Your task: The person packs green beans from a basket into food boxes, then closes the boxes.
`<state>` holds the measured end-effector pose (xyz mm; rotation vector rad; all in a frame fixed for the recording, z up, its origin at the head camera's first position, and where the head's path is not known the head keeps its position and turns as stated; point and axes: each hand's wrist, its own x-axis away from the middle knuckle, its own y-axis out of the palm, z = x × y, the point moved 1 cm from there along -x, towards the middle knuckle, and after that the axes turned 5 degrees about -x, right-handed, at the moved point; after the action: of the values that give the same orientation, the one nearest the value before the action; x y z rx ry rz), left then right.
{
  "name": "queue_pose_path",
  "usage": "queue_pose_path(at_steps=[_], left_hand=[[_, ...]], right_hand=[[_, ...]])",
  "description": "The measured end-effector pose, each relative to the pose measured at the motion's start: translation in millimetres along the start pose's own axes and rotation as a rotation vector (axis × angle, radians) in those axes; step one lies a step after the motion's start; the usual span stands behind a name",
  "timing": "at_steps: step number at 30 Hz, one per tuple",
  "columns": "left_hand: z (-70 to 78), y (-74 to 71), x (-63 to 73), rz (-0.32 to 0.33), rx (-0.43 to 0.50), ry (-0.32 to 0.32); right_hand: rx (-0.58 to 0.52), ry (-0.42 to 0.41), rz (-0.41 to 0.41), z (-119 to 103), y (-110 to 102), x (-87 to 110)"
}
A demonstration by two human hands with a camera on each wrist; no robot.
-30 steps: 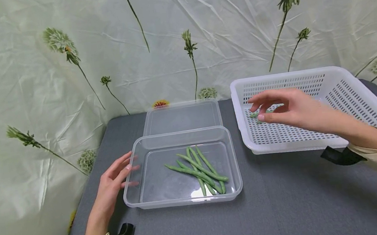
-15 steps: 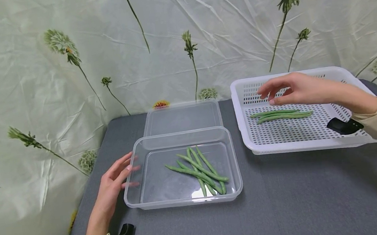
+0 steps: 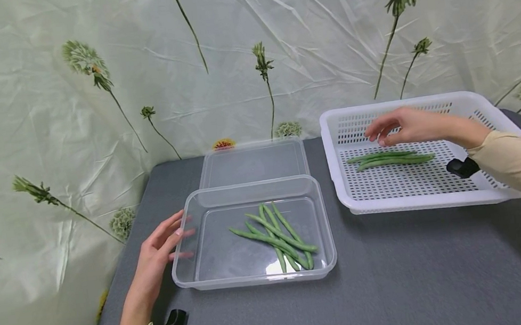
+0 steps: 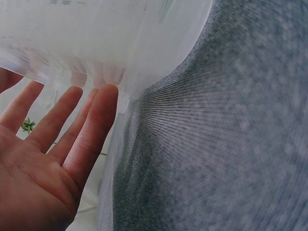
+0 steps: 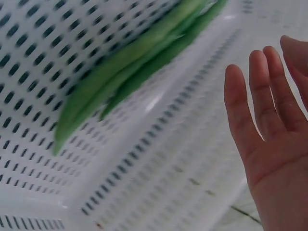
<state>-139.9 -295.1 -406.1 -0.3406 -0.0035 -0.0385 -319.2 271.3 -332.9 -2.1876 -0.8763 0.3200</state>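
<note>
My left hand (image 3: 152,263) rests its fingertips against the left wall of a clear plastic container (image 3: 216,284); the fingers look straight in the left wrist view. Several green beans (image 3: 282,237) lie crossed over each other in the container's right half. Over the white perforated basket (image 3: 419,202) hovers my right hand (image 3: 413,125), fingers loosely bent and nothing between them. Below it, a few green beans (image 3: 390,159) lie side by side on the basket floor. In the right wrist view those beans (image 5: 130,62) are apart from the fingers.
A clear flat lid (image 3: 253,162) lies behind the container on the grey cloth-covered table (image 3: 375,278). A floral curtain (image 3: 208,40) hangs right behind the table. The basket's raised walls surround the right hand's area.
The right hand has drawn up and right from the basket's left end, uncovering the beans there, then shifted slightly right and lower. The left hand has not moved.
</note>
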Motion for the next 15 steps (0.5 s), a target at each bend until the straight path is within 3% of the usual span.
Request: queue_pose_path(at_steps=[6, 15], left_hand=[[-1.5, -0.2, -1.5, -0.003, 0.006, 0.002], [-1.1, -0.7, -1.1, 0.003, 0.009, -0.003]], right_hand=[[-0.015, 0.073, -0.046, 20.4, 3.8, -6.5], [-0.086, 0.097, -0.166, 34.4, 10.8, -15.4]])
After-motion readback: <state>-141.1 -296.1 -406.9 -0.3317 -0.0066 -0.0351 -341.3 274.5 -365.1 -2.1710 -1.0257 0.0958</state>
